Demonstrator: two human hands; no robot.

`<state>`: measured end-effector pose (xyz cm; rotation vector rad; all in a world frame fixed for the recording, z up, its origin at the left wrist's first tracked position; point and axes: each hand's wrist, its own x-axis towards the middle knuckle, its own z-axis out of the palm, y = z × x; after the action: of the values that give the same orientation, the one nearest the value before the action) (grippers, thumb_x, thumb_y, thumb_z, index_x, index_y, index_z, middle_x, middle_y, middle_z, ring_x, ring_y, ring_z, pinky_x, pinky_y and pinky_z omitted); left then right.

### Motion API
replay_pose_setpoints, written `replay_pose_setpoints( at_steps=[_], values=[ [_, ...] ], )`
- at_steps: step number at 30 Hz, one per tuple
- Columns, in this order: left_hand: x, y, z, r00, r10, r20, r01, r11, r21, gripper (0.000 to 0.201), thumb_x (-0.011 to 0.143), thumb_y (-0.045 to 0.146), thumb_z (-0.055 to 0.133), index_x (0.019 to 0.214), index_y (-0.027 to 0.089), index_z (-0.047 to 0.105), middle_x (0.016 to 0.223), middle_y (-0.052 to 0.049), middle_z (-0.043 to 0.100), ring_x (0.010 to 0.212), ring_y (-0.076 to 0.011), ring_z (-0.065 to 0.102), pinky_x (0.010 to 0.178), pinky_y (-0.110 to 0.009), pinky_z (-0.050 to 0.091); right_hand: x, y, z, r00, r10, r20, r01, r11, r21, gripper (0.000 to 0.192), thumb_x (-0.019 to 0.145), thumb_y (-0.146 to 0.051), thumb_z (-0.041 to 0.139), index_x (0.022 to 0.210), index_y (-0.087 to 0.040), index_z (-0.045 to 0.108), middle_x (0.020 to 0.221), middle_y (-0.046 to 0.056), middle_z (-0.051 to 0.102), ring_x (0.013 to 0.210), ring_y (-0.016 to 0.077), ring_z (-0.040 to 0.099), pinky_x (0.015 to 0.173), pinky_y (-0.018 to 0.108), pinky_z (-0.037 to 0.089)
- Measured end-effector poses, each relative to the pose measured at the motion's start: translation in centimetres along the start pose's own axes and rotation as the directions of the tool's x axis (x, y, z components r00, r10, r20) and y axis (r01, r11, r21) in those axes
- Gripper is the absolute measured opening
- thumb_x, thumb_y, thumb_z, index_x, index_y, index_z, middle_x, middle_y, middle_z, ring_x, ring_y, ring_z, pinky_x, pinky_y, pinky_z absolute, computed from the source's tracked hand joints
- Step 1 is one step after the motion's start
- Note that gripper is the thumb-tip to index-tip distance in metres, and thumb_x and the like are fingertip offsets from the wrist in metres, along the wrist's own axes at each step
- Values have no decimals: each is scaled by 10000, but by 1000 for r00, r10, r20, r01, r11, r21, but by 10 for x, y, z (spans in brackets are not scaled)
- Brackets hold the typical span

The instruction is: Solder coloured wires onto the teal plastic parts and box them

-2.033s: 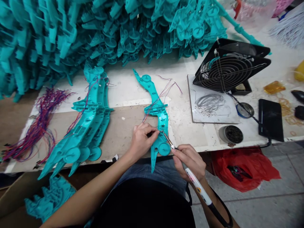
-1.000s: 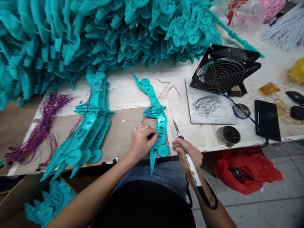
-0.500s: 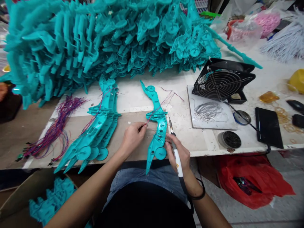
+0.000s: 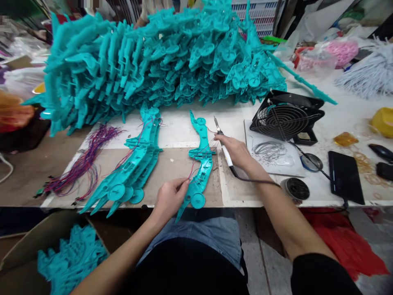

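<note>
A long teal plastic shell (image 4: 201,164) with thin red and blue wires (image 4: 196,164) lies on the table in front of me. My left hand (image 4: 168,198) pinches its lower end near the round boss at the table's front edge. My right hand (image 4: 235,149) is closed round a soldering iron (image 4: 221,137), its tip pointing up and away, beside the shell's upper half. The iron's cord runs back along my right forearm.
A stack of matching teal shells (image 4: 135,166) lies to the left, with a wire bundle (image 4: 82,164) beyond it. A huge heap of teal parts (image 4: 153,57) fills the back. A black fan (image 4: 285,116), solder wire (image 4: 268,149), a tin (image 4: 296,188) and a phone (image 4: 345,170) sit to the right.
My right hand has carried the soldering iron from the shell's lower end up to its upper half. My left hand has slid down to the shell's bottom end. The camera has tilted up.
</note>
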<state>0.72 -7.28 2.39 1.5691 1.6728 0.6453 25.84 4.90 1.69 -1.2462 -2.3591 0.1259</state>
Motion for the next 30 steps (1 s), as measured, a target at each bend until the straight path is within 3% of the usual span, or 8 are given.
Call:
replay_pose_setpoints(
  at_steps=[4,8,13,16,19,22,25,30],
  values=[
    [-3,8,2,999,-34,42,39,991,-130,368,874,389,499,981,147,755,610,-3,658,543,-147,577,531,-237,422,33,21,10,984,-112,140,98,990,102,383,814,-69,569,1175,-197,581,1094,79,693,920,193,670,778,287,516],
    [-6,0,8,986,-126,110,155,939,-308,457,874,381,504,1212,110,649,590,12,615,471,-143,555,459,-241,424,34,25,14,990,-120,77,111,987,120,337,830,-71,539,1145,-185,579,968,67,680,868,179,639,798,289,495],
    [-13,-12,12,998,63,12,-62,996,-66,281,899,279,499,1039,191,727,836,-55,715,805,-197,672,720,-285,499,59,20,15,985,-173,-13,174,982,74,336,884,-85,451,1190,-171,559,1037,105,659,978,197,596,881,311,463],
    [-18,-12,10,986,166,-3,-164,976,146,273,919,258,475,1013,203,725,808,-57,664,801,-201,651,719,-294,480,76,12,28,980,-198,26,196,979,48,314,864,-76,459,1135,-169,586,1015,97,666,947,195,605,844,294,473],
    [-22,-11,9,980,198,-23,-188,956,227,293,922,326,505,1124,190,667,833,-56,621,775,-199,630,695,-299,480,76,10,35,982,-185,37,183,982,47,348,829,-74,482,1150,-165,580,1026,101,677,935,213,622,830,314,492],
    [-20,-10,8,970,229,-85,-203,948,246,509,886,436,573,1311,160,522,978,-91,621,915,-239,619,794,-345,504,63,12,28,981,-179,-72,185,979,89,457,787,-67,502,1227,-187,536,1109,90,675,937,210,643,852,331,511],
    [-8,-4,12,958,262,-120,-212,923,323,686,838,495,628,1377,117,435,1139,-151,590,1096,-303,556,932,-421,471,46,7,14,943,-129,-306,173,978,120,465,794,-59,491,1221,-237,533,1135,43,684,934,175,672,863,300,527],
    [15,17,38,975,222,26,-211,872,442,855,773,446,705,1429,38,339,1197,-202,551,1123,-347,521,962,-469,446,10,-20,-5,850,-30,-526,94,991,97,320,859,-133,545,1151,-263,559,1119,29,712,961,169,696,865,301,549]
  ],
)
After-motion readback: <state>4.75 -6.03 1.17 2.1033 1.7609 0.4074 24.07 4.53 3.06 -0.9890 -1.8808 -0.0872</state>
